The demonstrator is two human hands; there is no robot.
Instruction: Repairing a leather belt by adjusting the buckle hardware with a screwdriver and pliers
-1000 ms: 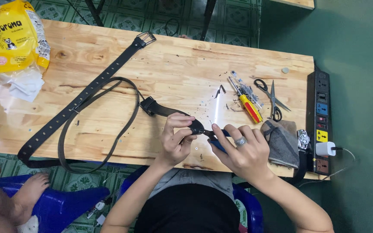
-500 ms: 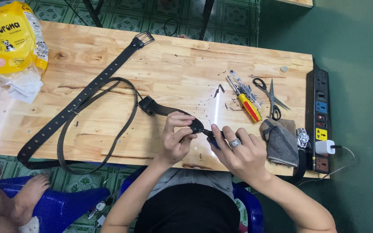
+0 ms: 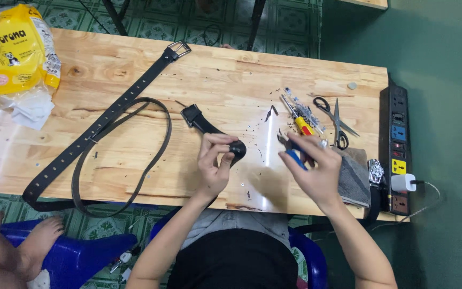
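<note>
The left hand (image 3: 213, 163) pinches the end of a short black leather strap (image 3: 209, 127), lying on the wooden table (image 3: 135, 59). The right hand (image 3: 312, 168) is closed around blue-handled pliers (image 3: 294, 155), I think, just beside a yellow-handled screwdriver (image 3: 300, 122).

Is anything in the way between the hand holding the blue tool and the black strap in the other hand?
Nothing visible is. The right hand holds the blue-handled tool apart from the short black strap pinched in the left hand. Only bare wooden table with tiny dark specks shows in the gap between them.
</note>
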